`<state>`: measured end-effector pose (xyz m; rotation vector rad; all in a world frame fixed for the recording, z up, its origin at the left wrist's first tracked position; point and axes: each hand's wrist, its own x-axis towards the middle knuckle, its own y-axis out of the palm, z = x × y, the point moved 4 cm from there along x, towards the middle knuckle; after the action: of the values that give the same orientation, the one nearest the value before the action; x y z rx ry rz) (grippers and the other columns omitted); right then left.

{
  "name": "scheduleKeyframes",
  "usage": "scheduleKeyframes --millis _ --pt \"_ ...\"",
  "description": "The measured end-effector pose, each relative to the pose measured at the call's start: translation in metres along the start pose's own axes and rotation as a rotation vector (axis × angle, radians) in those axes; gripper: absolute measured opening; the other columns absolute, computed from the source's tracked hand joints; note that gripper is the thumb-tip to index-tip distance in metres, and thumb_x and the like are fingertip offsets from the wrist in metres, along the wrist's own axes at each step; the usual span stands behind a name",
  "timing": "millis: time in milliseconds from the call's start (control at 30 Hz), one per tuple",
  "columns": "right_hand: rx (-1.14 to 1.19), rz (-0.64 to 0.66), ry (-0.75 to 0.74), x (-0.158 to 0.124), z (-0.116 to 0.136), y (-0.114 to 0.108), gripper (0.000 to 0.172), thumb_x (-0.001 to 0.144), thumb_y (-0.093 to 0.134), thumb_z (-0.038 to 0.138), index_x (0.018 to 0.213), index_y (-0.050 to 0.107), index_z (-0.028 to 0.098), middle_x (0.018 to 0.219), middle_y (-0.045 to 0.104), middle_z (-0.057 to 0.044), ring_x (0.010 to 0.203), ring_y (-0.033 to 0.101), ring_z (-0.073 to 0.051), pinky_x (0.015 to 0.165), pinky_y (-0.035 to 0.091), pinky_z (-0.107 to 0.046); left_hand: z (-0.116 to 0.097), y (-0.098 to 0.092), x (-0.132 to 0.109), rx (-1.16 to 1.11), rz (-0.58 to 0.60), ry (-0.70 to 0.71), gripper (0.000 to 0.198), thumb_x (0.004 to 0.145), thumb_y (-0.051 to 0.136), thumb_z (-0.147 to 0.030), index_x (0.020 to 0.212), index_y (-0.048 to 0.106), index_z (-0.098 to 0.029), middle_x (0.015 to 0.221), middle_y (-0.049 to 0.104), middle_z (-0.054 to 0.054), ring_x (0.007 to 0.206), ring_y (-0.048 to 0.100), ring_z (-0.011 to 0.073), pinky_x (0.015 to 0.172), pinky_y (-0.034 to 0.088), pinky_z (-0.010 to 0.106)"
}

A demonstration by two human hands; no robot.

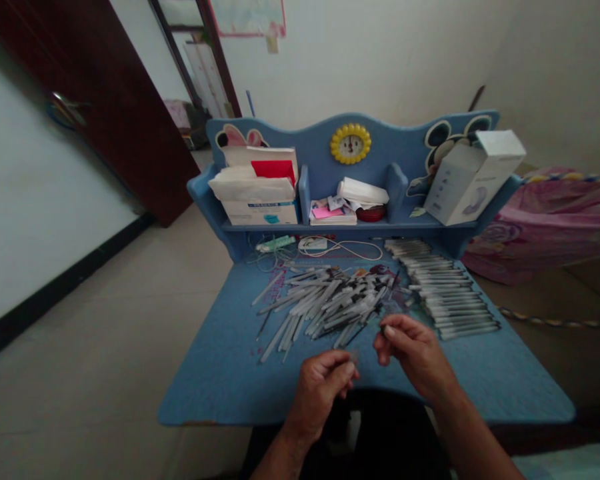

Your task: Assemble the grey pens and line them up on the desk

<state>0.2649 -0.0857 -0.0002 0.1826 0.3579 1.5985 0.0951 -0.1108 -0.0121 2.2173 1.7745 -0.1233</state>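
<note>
My left hand (325,383) is closed near the desk's front edge, thumb and fingers pinching a translucent piece (355,355), mostly hidden by the fingers. Just to its right and a little higher, my right hand (410,347) pinches a small dark piece (383,329), perhaps a pen cap. Beyond both hands lies a loose pile of pale, translucent pen barrels (310,303), with black parts mixed in at its right side. To the right, pens with dark ends (450,293) lie side by side in a long, neat row.
The blue desk (210,373) has a raised shelf holding a mask box (263,212), papers (333,217) and a white carton (473,180). A yellow flower-shaped clock (351,144) is on the backboard. A white cable (360,250) lies behind the pile.
</note>
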Motion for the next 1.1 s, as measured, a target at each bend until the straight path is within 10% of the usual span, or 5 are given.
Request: scheduleKeyframes --millis 367,1100 --pt "0.304 -0.092 0.15 -0.024 -0.027 0.032 0.022 0.068 0.073 0.032 0.081 0.064 0.016 0.036 0.048 0.007 0.03 0.032 -0.003 0.032 0.02 -0.014 -0.008 0.008 -0.005 0.17 0.058 0.059 0.02 0.077 0.058 -0.031 0.078 0.066 -0.012 0.06 0.055 0.0 0.053 0.046 0.0094 0.051 0.036 0.021" --pt "0.407 -0.099 0.168 -0.03 -0.041 0.043 0.023 0.07 0.072 0.033 0.084 0.062 0.018 0.035 0.047 0.009 0.028 0.032 -0.003 0.032 0.023 -0.014 -0.004 0.007 -0.006 0.117 0.068 0.004 0.025 0.077 0.059 -0.036 0.071 0.064 -0.012 0.053 0.05 -0.002 0.047 0.041 0.0079 0.046 0.031 0.02"
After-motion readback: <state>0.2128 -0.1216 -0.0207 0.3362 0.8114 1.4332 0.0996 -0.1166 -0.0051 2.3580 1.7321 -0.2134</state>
